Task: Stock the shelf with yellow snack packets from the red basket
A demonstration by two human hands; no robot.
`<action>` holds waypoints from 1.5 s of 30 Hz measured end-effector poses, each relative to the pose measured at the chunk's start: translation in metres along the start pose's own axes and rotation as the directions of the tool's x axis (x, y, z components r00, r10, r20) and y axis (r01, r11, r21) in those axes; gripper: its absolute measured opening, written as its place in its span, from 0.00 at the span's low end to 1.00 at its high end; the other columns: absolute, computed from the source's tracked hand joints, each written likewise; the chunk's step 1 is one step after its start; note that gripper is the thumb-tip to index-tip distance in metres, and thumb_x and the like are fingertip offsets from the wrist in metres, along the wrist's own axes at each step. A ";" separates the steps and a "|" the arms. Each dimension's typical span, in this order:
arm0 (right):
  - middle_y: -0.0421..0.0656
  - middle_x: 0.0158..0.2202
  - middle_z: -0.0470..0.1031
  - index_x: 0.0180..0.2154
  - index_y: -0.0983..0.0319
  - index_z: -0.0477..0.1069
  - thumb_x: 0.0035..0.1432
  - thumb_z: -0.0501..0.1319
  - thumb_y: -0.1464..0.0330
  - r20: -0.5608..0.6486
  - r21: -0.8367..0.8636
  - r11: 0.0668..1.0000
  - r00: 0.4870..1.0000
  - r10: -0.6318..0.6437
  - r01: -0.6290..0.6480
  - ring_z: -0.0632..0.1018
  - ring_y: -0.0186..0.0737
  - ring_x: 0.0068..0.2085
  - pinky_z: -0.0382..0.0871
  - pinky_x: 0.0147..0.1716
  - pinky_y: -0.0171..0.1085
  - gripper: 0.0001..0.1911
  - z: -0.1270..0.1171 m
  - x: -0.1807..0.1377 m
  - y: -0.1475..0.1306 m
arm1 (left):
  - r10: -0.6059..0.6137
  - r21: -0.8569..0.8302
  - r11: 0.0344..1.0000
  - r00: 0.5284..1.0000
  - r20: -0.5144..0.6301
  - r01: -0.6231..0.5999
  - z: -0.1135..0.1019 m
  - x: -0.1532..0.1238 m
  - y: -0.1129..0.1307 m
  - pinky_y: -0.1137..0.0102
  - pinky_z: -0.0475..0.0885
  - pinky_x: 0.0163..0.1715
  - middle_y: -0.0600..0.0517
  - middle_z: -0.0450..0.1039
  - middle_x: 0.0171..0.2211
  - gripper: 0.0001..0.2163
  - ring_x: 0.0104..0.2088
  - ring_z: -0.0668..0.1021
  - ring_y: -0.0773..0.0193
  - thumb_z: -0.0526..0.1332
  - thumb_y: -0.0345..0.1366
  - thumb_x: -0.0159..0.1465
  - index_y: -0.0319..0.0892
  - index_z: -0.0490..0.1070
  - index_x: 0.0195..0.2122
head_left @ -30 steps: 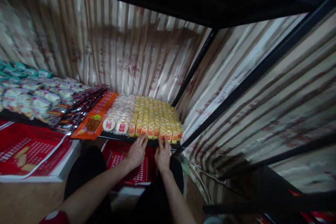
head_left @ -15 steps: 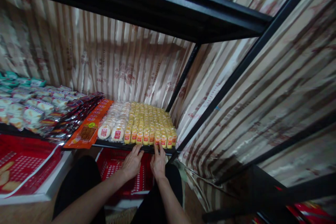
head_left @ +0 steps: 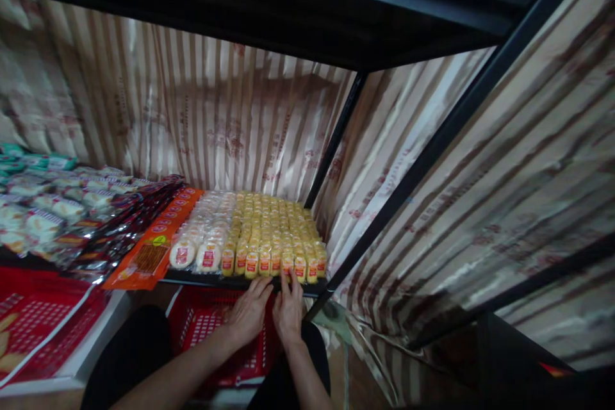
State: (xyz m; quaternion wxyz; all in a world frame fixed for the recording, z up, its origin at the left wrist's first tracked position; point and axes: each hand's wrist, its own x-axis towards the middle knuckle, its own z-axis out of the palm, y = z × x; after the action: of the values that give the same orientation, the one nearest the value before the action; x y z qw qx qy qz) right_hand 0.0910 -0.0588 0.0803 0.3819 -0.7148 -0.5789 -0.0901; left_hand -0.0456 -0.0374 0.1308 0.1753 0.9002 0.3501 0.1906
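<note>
Rows of small yellow snack packets (head_left: 273,234) with red labels fill the right end of a black shelf (head_left: 240,283). My left hand (head_left: 250,314) and my right hand (head_left: 288,307) rest side by side at the shelf's front edge, fingers stretched out toward the front row. The right fingertips touch the front packets; the left fingertips reach the shelf lip. Neither hand holds anything. Round white packets (head_left: 196,250) lie just left of the yellow ones.
An orange flat pack (head_left: 154,250), dark wrapped packs (head_left: 120,218) and white-and-green packs (head_left: 38,198) cover the shelf further left. A red basket (head_left: 211,314) sits below the shelf. Another black shelf (head_left: 269,6) hangs overhead. Striped curtain (head_left: 216,115) backs everything.
The view has tilted and shifted, showing more of the upper shelf. Both hands have drawn closer together and stayed at the shelf's front edge by the yellow packets.
</note>
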 end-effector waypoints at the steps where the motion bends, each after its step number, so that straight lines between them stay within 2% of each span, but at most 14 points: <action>1: 0.48 0.59 0.56 0.57 0.59 0.58 0.51 0.47 0.78 0.001 0.000 1.000 1.000 0.003 -0.003 0.60 0.47 0.55 0.62 0.51 0.47 0.30 -0.001 0.000 0.000 | 0.010 -0.015 1.000 1.000 -0.004 -0.010 -0.001 0.003 0.003 0.60 0.58 0.58 0.43 0.59 0.57 0.25 0.59 0.59 0.57 0.47 0.19 0.53 0.34 0.62 0.53; 6: 0.48 0.58 0.58 0.55 0.62 0.62 0.50 0.47 0.79 -0.008 -0.014 1.000 1.000 -0.004 0.003 0.60 0.46 0.56 0.60 0.53 0.48 0.29 -0.008 -0.001 0.004 | 0.042 -0.118 0.992 0.999 -0.025 -0.045 -0.004 0.017 0.020 0.59 0.59 0.58 0.43 0.59 0.57 0.25 0.59 0.59 0.59 0.47 0.22 0.55 0.36 0.59 0.55; 11: 0.50 0.57 0.59 0.54 0.63 0.63 0.52 0.45 0.78 -0.049 0.017 1.000 0.999 -0.008 0.009 0.59 0.43 0.57 0.61 0.52 0.47 0.27 -0.013 -0.003 0.008 | 0.006 -0.163 0.987 1.000 0.025 -0.002 0.005 0.029 0.031 0.59 0.57 0.59 0.40 0.55 0.59 0.25 0.59 0.58 0.58 0.47 0.25 0.57 0.31 0.53 0.58; 16: 0.49 0.60 0.54 0.57 0.64 0.56 0.52 0.45 0.77 -0.081 0.019 0.998 0.995 0.061 -0.059 0.57 0.44 0.59 0.58 0.54 0.49 0.29 -0.015 -0.003 0.014 | 0.014 -0.151 0.989 0.999 0.046 -0.007 0.014 0.036 0.028 0.61 0.55 0.60 0.42 0.54 0.60 0.25 0.60 0.57 0.60 0.47 0.26 0.58 0.33 0.53 0.59; 22: 0.50 0.57 0.60 0.57 0.67 0.57 0.50 0.46 0.77 -0.016 0.053 0.995 0.997 0.080 -0.079 0.59 0.43 0.59 0.58 0.55 0.47 0.30 -0.009 0.001 0.028 | 0.013 -0.118 0.993 0.998 0.056 -0.006 0.021 0.042 0.022 0.60 0.54 0.60 0.43 0.52 0.61 0.27 0.61 0.55 0.59 0.48 0.24 0.56 0.34 0.53 0.59; 30: 0.50 0.57 0.60 0.53 0.67 0.62 0.53 0.45 0.76 -0.031 0.059 0.995 0.996 0.084 -0.082 0.60 0.43 0.58 0.58 0.54 0.47 0.26 -0.014 -0.003 0.027 | 0.041 -0.134 0.990 0.998 0.051 -0.033 0.024 0.035 0.024 0.61 0.54 0.60 0.45 0.52 0.61 0.28 0.61 0.54 0.60 0.47 0.22 0.54 0.34 0.54 0.59; 37: 0.50 0.57 0.60 0.54 0.64 0.61 0.54 0.45 0.76 -0.039 0.067 0.995 0.997 0.070 -0.067 0.62 0.43 0.57 0.60 0.53 0.48 0.26 -0.017 -0.012 0.025 | 0.068 -0.147 0.987 0.998 0.007 -0.066 0.024 0.025 0.012 0.60 0.55 0.60 0.46 0.53 0.60 0.31 0.61 0.55 0.61 0.47 0.18 0.50 0.37 0.55 0.58; 42: 0.48 0.58 0.59 0.56 0.62 0.60 0.54 0.45 0.76 -0.002 0.071 0.996 0.999 0.047 -0.047 0.61 0.42 0.57 0.59 0.53 0.48 0.26 -0.018 -0.016 0.013 | 0.072 -0.163 0.984 0.997 -0.014 -0.073 0.025 0.017 0.012 0.60 0.56 0.60 0.44 0.54 0.60 0.28 0.61 0.55 0.60 0.48 0.20 0.53 0.35 0.57 0.57; 45: 0.49 0.59 0.58 0.57 0.62 0.58 0.55 0.45 0.74 -0.025 0.065 0.995 0.997 0.077 -0.075 0.60 0.43 0.58 0.58 0.54 0.49 0.26 -0.019 -0.016 0.009 | 0.078 -0.166 0.983 0.997 -0.004 -0.078 0.026 0.013 0.014 0.60 0.56 0.59 0.44 0.54 0.60 0.27 0.60 0.56 0.60 0.48 0.20 0.52 0.35 0.58 0.56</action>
State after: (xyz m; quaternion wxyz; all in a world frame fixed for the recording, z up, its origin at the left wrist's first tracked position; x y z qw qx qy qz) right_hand 0.1005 -0.0834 0.0802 0.4154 -0.7225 -0.5486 -0.0668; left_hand -0.0167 -0.0421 0.1174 0.2422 0.8958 0.2973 0.2247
